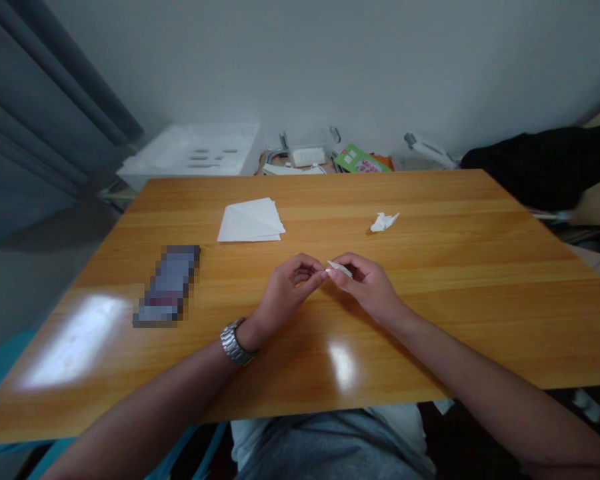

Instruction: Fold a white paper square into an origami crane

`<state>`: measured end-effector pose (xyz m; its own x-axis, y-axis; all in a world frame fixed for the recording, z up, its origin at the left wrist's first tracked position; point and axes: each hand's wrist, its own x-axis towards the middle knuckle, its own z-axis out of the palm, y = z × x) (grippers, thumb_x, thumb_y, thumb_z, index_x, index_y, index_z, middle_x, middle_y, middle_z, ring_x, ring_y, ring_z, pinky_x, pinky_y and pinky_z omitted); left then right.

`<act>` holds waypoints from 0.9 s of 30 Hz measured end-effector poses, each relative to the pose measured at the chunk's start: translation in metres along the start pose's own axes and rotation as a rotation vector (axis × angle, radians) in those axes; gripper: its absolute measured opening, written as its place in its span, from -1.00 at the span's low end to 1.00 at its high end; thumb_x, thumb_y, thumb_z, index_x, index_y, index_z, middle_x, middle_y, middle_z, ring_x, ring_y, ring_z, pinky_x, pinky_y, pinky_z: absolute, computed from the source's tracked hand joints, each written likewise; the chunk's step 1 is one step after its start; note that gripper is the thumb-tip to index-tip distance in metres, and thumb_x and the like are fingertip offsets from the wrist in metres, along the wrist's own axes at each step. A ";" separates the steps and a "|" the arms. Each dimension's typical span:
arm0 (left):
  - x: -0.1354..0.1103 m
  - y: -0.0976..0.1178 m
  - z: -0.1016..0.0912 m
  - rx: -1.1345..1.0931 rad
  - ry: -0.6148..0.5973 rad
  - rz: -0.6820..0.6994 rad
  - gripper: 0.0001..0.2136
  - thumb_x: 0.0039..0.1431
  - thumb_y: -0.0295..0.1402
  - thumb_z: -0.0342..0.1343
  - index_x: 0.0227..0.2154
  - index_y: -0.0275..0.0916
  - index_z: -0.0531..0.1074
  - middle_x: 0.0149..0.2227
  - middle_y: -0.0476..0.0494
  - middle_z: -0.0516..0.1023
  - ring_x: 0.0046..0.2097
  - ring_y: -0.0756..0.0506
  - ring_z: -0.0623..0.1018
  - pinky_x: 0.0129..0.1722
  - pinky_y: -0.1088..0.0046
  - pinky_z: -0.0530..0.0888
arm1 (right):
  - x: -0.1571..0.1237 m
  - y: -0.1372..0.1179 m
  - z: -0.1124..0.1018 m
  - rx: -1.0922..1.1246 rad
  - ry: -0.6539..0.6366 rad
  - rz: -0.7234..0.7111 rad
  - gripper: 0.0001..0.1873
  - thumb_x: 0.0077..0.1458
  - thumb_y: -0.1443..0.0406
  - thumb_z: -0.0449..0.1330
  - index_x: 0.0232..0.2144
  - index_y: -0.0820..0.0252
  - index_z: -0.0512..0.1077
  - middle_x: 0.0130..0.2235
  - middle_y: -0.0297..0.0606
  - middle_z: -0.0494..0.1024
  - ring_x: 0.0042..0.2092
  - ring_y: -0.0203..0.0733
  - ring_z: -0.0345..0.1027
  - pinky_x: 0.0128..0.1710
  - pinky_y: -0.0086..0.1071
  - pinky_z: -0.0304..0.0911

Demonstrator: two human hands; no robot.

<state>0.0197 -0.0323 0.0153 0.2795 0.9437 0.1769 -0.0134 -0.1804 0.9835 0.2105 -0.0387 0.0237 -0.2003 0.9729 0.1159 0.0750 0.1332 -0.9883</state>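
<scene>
A small folded piece of white paper [341, 269] is held between my two hands, just above the middle of the table. My left hand [293, 287] pinches its left tip between thumb and forefinger. From the other side my right hand [367, 283] grips the body of it, thumb in front and fingers behind, so part of the paper is hidden. A finished-looking white paper crane [384, 222] stands farther back, to the right. Behind my left hand lies a small stack of white paper sheets [251, 220].
A phone [169, 287], blurred out, lies at the left of the wooden table [455, 267]. Beyond the far edge are a white foam box [195, 150], a green booklet [357, 159] and other clutter. Black cloth [540, 167] is heaped at the right.
</scene>
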 end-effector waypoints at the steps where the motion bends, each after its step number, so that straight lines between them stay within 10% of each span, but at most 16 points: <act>1: 0.000 0.000 0.000 0.013 -0.002 0.002 -0.79 0.25 -0.23 0.28 -0.26 -0.27 0.44 -0.24 -0.14 0.56 -0.19 -0.03 0.58 -0.13 0.45 0.52 | 0.000 -0.001 0.000 0.008 -0.006 0.008 -0.74 0.17 0.08 0.34 -0.29 0.15 0.52 -0.33 -0.32 0.51 -0.29 -0.22 0.32 -0.27 -0.36 0.23; 27: 0.002 0.001 -0.003 0.052 0.045 -0.051 -0.79 0.22 -0.23 0.28 -0.28 -0.28 0.47 -0.27 -0.12 0.59 -0.26 -0.01 0.57 -0.21 0.49 0.50 | 0.004 0.005 0.001 0.059 0.006 0.073 -0.69 0.14 0.04 0.34 -0.26 0.14 0.50 -0.31 -0.32 0.52 -0.29 -0.22 0.34 -0.27 -0.36 0.23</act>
<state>0.0180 -0.0296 0.0168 0.2352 0.9633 0.1293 0.0500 -0.1448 0.9882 0.2089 -0.0347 0.0195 -0.1906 0.9807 0.0434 0.0315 0.0503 -0.9982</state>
